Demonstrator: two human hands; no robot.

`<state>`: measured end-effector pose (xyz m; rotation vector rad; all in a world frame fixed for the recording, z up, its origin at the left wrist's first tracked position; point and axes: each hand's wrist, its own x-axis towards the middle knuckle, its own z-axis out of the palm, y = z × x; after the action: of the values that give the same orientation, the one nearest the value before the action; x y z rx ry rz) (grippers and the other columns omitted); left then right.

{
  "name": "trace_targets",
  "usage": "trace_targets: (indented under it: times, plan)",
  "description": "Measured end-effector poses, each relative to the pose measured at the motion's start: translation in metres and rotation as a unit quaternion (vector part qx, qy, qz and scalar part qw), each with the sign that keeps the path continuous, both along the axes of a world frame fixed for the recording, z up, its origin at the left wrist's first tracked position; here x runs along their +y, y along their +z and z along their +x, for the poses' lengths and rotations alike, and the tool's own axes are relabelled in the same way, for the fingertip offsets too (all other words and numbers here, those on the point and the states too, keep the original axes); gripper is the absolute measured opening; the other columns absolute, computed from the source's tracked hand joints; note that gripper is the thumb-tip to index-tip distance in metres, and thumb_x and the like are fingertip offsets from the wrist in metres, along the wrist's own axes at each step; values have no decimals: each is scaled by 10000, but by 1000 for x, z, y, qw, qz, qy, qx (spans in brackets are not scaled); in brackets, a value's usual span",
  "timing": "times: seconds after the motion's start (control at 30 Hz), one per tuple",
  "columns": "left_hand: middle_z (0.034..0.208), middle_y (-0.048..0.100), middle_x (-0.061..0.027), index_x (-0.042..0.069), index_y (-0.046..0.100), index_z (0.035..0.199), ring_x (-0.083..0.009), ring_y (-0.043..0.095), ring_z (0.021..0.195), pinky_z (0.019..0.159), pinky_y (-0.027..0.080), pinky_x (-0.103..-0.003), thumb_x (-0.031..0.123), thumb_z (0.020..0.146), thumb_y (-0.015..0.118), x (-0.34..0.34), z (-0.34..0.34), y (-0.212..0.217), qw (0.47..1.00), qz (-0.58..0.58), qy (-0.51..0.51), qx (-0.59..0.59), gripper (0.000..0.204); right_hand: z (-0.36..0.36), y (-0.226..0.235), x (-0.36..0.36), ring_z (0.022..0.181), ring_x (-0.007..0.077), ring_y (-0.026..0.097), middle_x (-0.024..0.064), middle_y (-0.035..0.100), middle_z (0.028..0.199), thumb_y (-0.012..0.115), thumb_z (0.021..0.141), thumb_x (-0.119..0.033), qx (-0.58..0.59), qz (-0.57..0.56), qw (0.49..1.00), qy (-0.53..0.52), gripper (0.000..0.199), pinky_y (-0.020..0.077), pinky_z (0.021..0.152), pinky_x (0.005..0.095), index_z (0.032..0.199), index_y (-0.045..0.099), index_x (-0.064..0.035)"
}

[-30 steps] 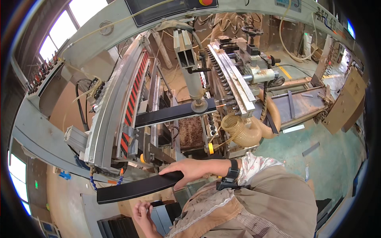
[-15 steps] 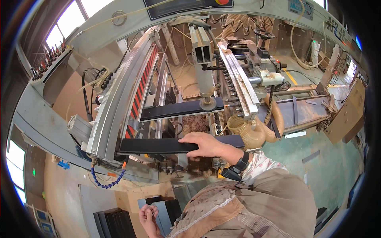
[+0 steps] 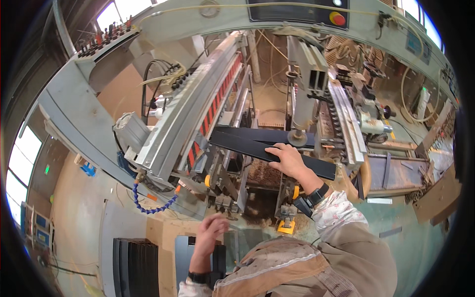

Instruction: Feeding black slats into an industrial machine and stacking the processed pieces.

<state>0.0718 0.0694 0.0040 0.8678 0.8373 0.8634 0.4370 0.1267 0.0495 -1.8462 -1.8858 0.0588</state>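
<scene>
My right hand (image 3: 289, 161) is closed over a long black board (image 3: 242, 146), fingers across its top and thumb at its near edge. The board lies slanted across the machine's rails. Its far left part meets a second black board (image 3: 267, 134), which lies behind it under the round pad of a clamp cylinder (image 3: 298, 137). My left hand (image 3: 213, 230) hangs in the air left of my body, its fingers curled and slightly blurred, with nothing visible in them. Below it is a grey-topped stack of boards (image 3: 184, 257), partly hidden by my forearm.
Another stack of black boards (image 3: 134, 267) stands at the lower left. Metal beams (image 3: 190, 94) and roller rails (image 3: 346, 119) flank the boards. A blue segmented hose (image 3: 153, 212) hangs at the front left. A red button (image 3: 338, 19) sits on the overhead panel.
The held board has moved farther into the machine, toward the clamped board, and now lies slanted. My left hand has risen from beside the stack. The view has shifted left.
</scene>
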Motion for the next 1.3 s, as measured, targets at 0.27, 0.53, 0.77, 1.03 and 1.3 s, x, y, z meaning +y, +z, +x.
trace_targets:
  times: [0.27, 0.53, 0.77, 1.03, 1.3]
  plan:
    - [1085, 625, -140, 22, 513, 1206, -251, 638, 992, 859, 529, -355, 246, 942, 586, 78, 90, -28, 988, -85, -125, -18, 353, 16, -40, 79, 1151, 307, 482, 111, 562, 1208, 759, 706, -229, -63, 61, 996, -21, 514, 377, 988, 422, 1204, 629, -230]
    - [1108, 608, -122, 47, 497, 1220, -258, 617, 1028, 868, 523, -393, 222, 920, 612, 156, 173, -50, 981, -135, -132, -33, 366, 20, -31, 145, 947, 346, 576, 177, 582, 976, 781, 689, -271, -72, 32, 994, 81, 618, 448, 833, 447, 1269, 578, -344]
    - [1104, 571, -146, -10, 517, 1142, -306, 584, 1065, 916, 525, -439, 149, 937, 559, 168, 222, -55, 961, -229, -86, -128, 263, 17, -10, 114, 1014, 391, 585, 243, 603, 1080, 760, 678, -307, 99, -180, 955, 213, 662, 465, 898, 415, 1308, 559, -277]
    - [1182, 585, -159, -49, 508, 1209, -280, 609, 1057, 915, 547, -350, 155, 953, 556, 35, 111, -56, 939, -280, -82, -180, 330, 24, -32, 131, 926, 351, 553, 162, 581, 938, 809, 627, -215, -84, 25, 995, 57, 631, 452, 807, 423, 1223, 622, -309]
    - [1272, 525, -166, -61, 462, 1266, -318, 552, 1151, 1017, 475, -407, 136, 974, 499, -75, -179, -64, 906, -183, 300, -235, 354, 3, -36, 159, 940, 350, 572, 185, 604, 1031, 793, 578, -16, -38, -15, 995, 94, 739, 454, 854, 402, 1270, 595, -182]
